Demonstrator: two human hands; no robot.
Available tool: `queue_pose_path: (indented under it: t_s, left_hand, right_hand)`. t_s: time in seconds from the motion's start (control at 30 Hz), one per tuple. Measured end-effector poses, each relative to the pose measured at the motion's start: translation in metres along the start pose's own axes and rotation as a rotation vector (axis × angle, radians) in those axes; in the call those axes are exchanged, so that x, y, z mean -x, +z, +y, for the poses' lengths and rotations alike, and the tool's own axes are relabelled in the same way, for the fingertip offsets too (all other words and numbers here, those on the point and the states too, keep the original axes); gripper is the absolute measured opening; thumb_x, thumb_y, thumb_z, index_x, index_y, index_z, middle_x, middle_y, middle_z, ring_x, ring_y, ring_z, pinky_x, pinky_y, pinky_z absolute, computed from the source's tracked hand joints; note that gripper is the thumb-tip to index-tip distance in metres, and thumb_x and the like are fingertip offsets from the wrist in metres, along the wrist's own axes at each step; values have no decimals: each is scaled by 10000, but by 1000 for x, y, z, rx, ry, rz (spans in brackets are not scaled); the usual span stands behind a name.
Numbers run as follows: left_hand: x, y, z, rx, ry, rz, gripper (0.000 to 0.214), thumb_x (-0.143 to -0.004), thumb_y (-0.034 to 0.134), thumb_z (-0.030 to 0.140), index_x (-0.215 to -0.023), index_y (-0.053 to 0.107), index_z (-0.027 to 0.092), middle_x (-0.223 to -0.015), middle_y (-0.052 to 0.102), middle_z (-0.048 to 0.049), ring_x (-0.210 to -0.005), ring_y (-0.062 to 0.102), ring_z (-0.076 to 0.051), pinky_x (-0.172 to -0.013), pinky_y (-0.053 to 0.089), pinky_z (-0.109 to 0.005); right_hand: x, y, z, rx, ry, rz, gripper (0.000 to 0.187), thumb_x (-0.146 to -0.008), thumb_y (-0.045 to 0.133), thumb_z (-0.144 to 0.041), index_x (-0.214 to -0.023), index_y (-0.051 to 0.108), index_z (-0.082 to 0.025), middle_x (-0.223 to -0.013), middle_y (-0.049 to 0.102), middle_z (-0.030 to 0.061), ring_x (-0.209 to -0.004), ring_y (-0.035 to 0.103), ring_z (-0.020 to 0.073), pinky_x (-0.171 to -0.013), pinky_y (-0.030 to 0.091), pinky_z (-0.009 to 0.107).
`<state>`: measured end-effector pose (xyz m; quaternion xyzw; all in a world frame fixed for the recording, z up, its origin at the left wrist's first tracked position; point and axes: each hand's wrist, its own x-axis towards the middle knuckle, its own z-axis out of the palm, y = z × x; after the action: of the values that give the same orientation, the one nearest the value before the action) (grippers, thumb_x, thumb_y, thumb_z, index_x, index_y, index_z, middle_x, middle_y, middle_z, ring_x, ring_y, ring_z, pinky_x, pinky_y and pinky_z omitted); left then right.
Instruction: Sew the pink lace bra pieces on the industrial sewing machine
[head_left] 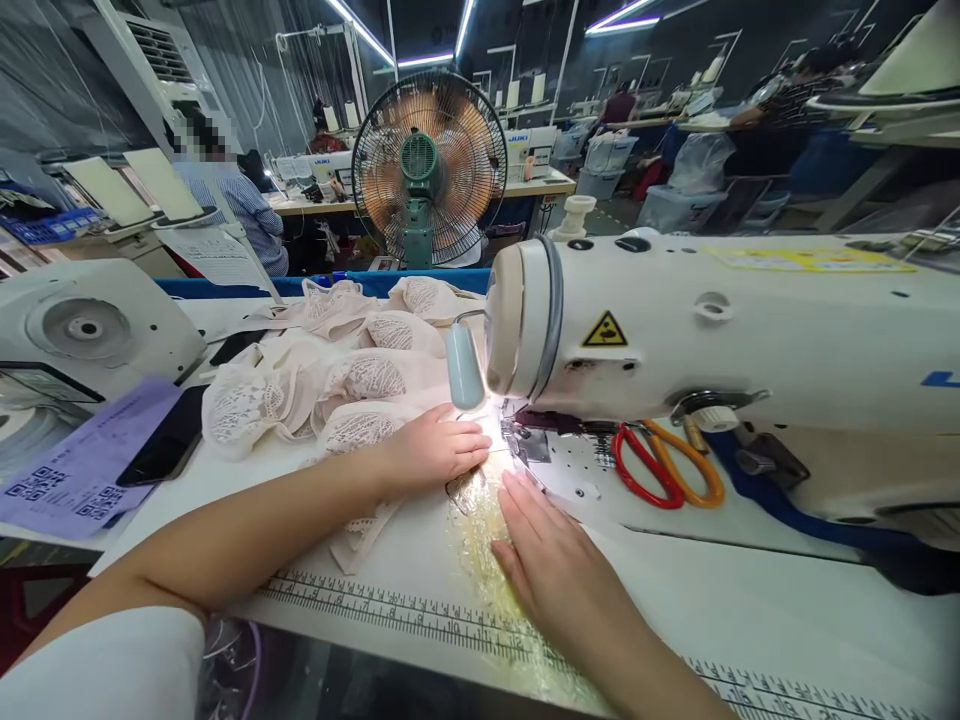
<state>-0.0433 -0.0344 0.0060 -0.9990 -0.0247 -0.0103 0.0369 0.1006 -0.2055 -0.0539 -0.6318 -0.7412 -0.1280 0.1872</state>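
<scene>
My left hand (435, 450) lies flat, fingers together, on pale pink lace fabric (330, 385) just left of the needle area (517, 440) of a white sewing machine (712, 330). My right hand (551, 555) rests flat with fingers stretched out on a strip of sheer lace (480, 530) running toward the needle. Both hands press the fabric against the white table (375, 560). Neither hand grips anything.
Red and orange handled scissors (664, 465) lie under the machine arm. A phone (161, 450) and purple papers (82, 470) sit at left beside another machine (90, 325). A fan (427, 165) stands behind. Other people work at far tables. A ruler scale (405, 610) runs along the table edge.
</scene>
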Motion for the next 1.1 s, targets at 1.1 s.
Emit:
queue_pose_path:
  t_s: [1.1]
  left_hand:
    - [23,19,11,73,-677,-99,600,-890,407,504,-1347,413,115,-1435,343,-166,-1288,347,-292,-1023,319,-396]
  right_hand:
    - [6,-4,12,0,-167,-53,451,-928,320,-360,-1209,502,-58,-1251,550,207,-1169,516,320,-910,484,464]
